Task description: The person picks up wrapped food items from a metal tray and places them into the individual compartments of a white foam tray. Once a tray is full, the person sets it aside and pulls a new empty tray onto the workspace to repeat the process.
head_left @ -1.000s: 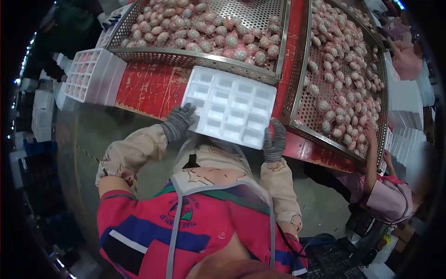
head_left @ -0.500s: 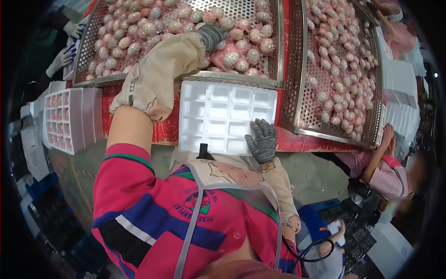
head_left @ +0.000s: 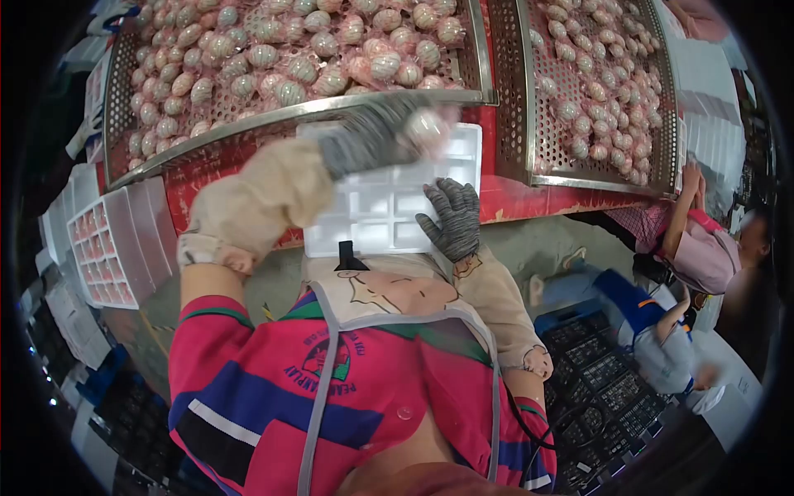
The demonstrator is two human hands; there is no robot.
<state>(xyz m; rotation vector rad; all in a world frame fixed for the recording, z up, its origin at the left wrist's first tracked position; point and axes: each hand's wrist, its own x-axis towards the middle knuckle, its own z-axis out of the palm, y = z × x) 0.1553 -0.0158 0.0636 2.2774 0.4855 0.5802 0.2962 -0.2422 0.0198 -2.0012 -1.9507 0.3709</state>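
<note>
Egg [head_left: 428, 132]: pink-wrapped, blurred, above the white tray [head_left: 403, 202].
Left hand [head_left: 368, 136]: gloved, blurred, grasping the egg at its fingertips.
Right hand [head_left: 453, 220]: gloved, fingers spread, resting on the tray's near right part.
White tray: at the red table's [head_left: 529, 203] edge, beside the near bin [head_left: 477, 50].
Second bin [head_left: 514, 91]: to the right, holding more wrapped eggs [head_left: 581, 125].
</note>
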